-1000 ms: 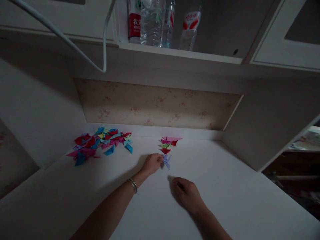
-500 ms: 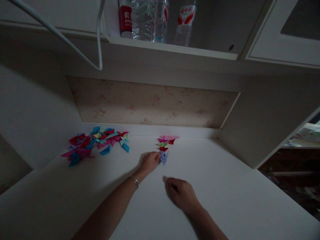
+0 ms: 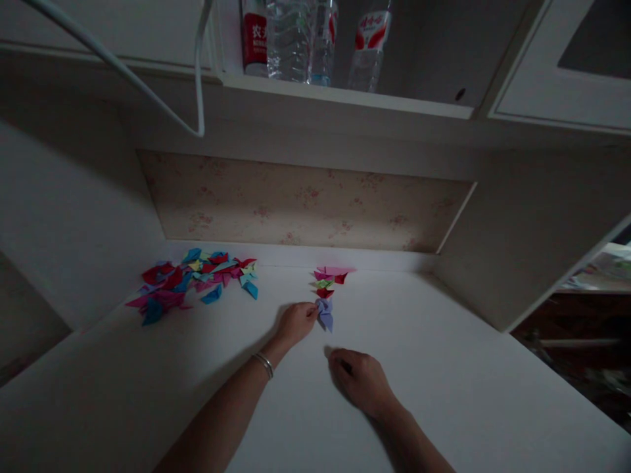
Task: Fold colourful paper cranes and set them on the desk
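Lavender folded paper (image 3: 325, 314) lies on the white tabletop (image 3: 276, 420), left edge pinched by the left hand (image 3: 296, 323), the nearer one. Long axis runs roughly toward the person; short column of folded papers (image 3: 323, 284) just beyond. Right hand (image 3: 362, 382) rests below and right, loosely curled, nothing visible inside. Shelf (image 3: 345, 96) above: red-labelled container (image 3: 255, 41), "农" legible; clear bottle (image 3: 369, 41), "娃哈哈".

White tabletop (image 3: 424, 368), paper pile (image 3: 183, 282), folded-paper row (image 3: 324, 293)
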Demonstrator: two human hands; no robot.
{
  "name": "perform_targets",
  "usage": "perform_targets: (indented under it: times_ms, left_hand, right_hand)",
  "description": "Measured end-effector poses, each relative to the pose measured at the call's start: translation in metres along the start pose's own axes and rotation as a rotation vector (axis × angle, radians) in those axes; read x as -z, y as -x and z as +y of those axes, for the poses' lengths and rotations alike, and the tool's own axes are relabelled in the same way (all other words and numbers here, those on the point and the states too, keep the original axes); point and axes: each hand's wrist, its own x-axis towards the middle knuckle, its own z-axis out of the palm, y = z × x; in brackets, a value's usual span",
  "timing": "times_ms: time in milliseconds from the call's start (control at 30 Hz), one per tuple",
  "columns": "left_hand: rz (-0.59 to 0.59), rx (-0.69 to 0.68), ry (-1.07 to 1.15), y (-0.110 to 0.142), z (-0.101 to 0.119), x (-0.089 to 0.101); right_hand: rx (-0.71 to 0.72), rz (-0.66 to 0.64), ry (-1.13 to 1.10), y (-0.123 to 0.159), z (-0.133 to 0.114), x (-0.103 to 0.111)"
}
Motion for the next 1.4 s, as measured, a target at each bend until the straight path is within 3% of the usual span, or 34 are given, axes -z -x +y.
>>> perform_targets:
  times_ms: [500, 933, 1100, 1400]
  left_hand:
    - [-0.024, 0.072, 0.076, 0.002, 0.008, 0.002]
    - [-0.094, 0.021, -0.002, 0.003, 0.013, 0.008]
    - [-0.081, -0.001, -0.076, -0.003, 0.013, 0.007]
    - [-0.054, 0.056, 0.002, -0.001, 0.015, 0.007]
  right_hand:
    - [0.005, -0.016, 0.014, 0.001, -0.001, 0.003]
    - [0.031, -0.008, 0.027, 0.002, -0.003, 0.002]
    - [0.002, -0.028, -0.004, 0.001, -0.004, 0.005]
    - [0.004, -0.030, -0.036, 0.002, -0.005, 0.007]
